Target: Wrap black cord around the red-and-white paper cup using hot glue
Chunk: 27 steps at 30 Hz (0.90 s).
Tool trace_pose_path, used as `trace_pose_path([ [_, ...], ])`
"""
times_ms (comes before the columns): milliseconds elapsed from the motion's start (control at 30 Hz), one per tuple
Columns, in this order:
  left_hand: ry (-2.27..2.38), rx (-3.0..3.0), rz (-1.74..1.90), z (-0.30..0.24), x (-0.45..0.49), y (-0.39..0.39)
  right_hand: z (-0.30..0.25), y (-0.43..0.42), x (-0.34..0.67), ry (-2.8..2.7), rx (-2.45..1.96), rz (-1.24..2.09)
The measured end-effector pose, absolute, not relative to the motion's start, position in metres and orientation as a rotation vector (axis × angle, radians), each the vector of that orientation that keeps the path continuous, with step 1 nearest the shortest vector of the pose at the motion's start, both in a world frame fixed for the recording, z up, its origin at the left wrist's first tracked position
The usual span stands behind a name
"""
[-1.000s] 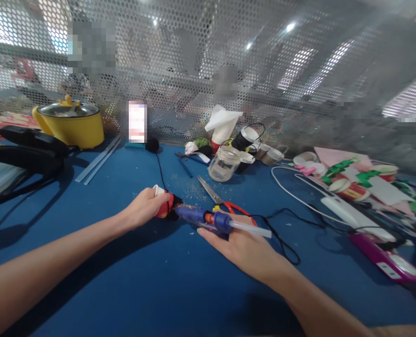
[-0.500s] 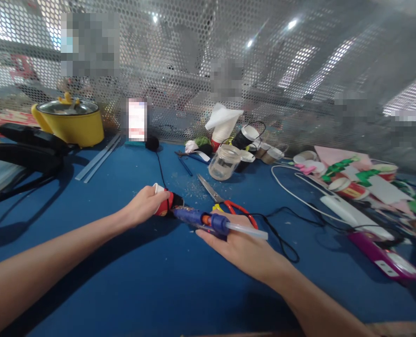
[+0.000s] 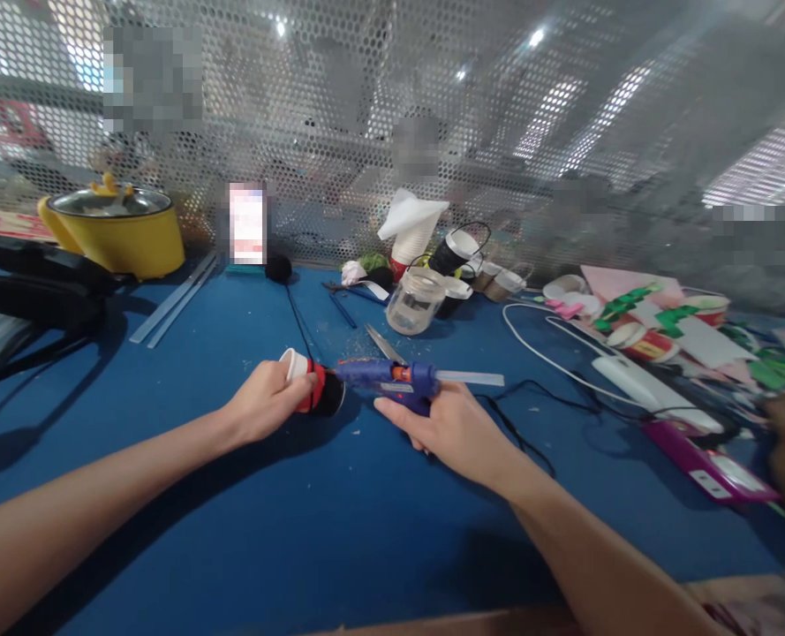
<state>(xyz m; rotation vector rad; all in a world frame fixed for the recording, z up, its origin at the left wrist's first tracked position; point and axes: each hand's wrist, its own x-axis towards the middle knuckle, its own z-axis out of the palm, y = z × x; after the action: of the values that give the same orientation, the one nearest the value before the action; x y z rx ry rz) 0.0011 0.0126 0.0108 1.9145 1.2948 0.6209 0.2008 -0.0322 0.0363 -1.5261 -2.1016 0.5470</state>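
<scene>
My left hand (image 3: 266, 397) is closed around a paper cup (image 3: 329, 394) tipped on its side, its white rim to the left. Red shows on its wall, and black yarn covers the end on the right. From the cup a black strand runs back to a ball of black yarn (image 3: 278, 268). My right hand (image 3: 458, 428) grips a blue glue gun (image 3: 379, 374), a clear glue stick (image 3: 471, 378) poking out of its rear. The gun's nozzle points left at the cup's upper side, close to it; whether they touch I cannot tell. Scissors (image 3: 384, 343) lie partly hidden behind the gun.
A clear plastic jar (image 3: 415, 302) stands behind the scissors, near a yarn-wrapped cup (image 3: 458, 252). At left are a yellow pot (image 3: 120, 234) and spare glue sticks (image 3: 173, 300). A purple power strip (image 3: 706, 468), cables and paper scraps (image 3: 657, 309) lie at right. Perforated metal closes the back.
The glue gun has risen and levelled, its nozzle now at the cup's upper side. The cup has turned, showing more of its black end. The whole view has shifted slightly.
</scene>
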Motion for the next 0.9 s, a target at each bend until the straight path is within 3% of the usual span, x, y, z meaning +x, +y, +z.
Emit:
trace_pose_path([
  [567, 1.294, 2.121, 0.606, 0.014, 0.001, 0.010, 0.039, -0.025, 0.199, -2.063, -1.474, 0.681],
  [900, 1.309, 1.835, 0.636, 0.012, 0.001, 0.016, 0.041, -0.040, 0.200, -2.114, -1.479, 0.573],
])
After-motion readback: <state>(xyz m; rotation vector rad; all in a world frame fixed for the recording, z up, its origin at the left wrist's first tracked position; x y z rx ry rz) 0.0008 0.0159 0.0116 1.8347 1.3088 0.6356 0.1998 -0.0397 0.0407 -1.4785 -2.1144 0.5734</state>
